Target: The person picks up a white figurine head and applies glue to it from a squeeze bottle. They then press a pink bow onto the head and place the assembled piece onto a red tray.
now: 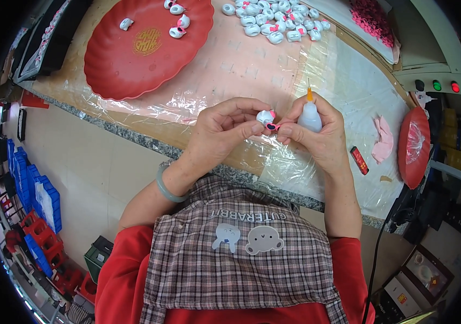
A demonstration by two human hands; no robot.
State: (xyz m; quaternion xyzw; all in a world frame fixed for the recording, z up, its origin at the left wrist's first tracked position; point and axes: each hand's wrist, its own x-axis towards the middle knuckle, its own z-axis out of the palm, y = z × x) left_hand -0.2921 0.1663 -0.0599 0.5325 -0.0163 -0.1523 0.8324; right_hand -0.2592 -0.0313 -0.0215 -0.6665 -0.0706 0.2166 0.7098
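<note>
My left hand is closed, pinching a small white toy head with a pink bow between thumb and fingers. Cradled in my right hand is a white squeeze bottle with an orange needle tip pointing up and away from me. The right thumb and forefinger also pinch the side of tiny pink sunglasses with dark lenses. These glasses sit against the front of the toy head; whether they are stuck to it I cannot tell. Both hands are held close together above the table's near edge.
A red scalloped tray with several toy heads lies at the far left. More white heads are heaped at the back, near a pile of pink pieces. At right are a red lighter-like object, pink cloth and a red dish.
</note>
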